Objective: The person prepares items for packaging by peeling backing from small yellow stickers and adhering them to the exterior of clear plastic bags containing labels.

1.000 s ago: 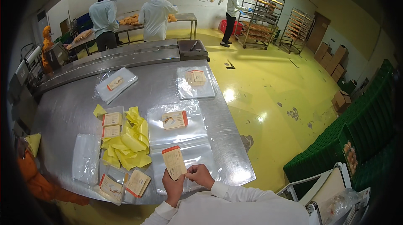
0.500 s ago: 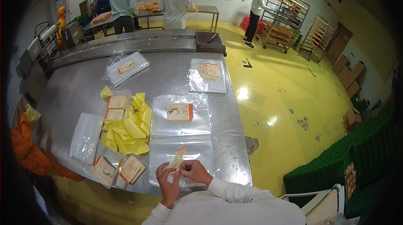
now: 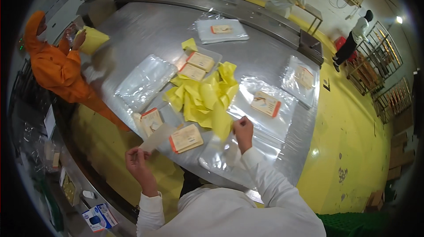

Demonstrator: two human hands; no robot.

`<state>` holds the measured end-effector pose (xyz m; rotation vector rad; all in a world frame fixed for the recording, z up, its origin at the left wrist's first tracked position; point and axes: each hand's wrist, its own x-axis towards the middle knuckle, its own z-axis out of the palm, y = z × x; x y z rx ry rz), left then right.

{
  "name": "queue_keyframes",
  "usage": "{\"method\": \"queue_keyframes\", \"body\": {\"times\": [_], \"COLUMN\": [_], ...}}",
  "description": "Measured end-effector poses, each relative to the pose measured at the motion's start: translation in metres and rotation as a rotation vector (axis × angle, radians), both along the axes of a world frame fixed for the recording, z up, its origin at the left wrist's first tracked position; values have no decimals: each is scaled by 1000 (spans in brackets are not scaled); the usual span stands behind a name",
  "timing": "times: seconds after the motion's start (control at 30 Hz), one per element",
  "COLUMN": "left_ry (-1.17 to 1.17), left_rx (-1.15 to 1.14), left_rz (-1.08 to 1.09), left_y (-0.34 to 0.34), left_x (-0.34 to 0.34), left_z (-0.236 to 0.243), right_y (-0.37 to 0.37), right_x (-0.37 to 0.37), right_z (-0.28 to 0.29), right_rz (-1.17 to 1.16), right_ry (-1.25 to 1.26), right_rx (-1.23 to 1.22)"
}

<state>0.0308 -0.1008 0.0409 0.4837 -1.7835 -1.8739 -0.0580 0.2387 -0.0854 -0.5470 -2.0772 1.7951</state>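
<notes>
Over the near edge of the shiny grey metal surface (image 3: 132,29), our left hand (image 3: 139,166) pinches a thin, pale, flat strip (image 3: 159,138), maybe a label seen from the back. Beside the heap of crumpled yellow paper (image 3: 201,100), our right hand (image 3: 243,133) has its fingers curled in; we cannot tell if it grips a yellow end or has let go. We think the job is part way. One cream label with a red edge (image 3: 266,103) sits on the farther clear plastic bags (image 3: 285,120). We spot none on the nearer clear plastic bags (image 3: 271,148), though glare hides some. Cream labels (image 3: 186,138) lie stacked between our hands, so plenty seems left.
</notes>
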Motion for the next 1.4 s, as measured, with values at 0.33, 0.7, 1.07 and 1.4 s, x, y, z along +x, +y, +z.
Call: {"method": "queue_keyframes", "body": {"times": [0.33,0.7,1.07,1.4], "left_ry": [149,322,1074,1823], "left_rx": [-296,-530,-432,-103], "left_rz": [-243,-1352,-1274,-1327], "left_y": [-29,42,146,205], "left_x": [-48,-102,-113,-30], "left_z": [7,-7,183,297], "right_y": [-40,-41,98,155], "right_x": [-85,71,198,264], "right_z": [29,77,8,-76], "right_rz": [-50,5,-802,-858], "right_ry": [56,-194,227,208], "right_rx": [-116,-389,-328,-365]}}
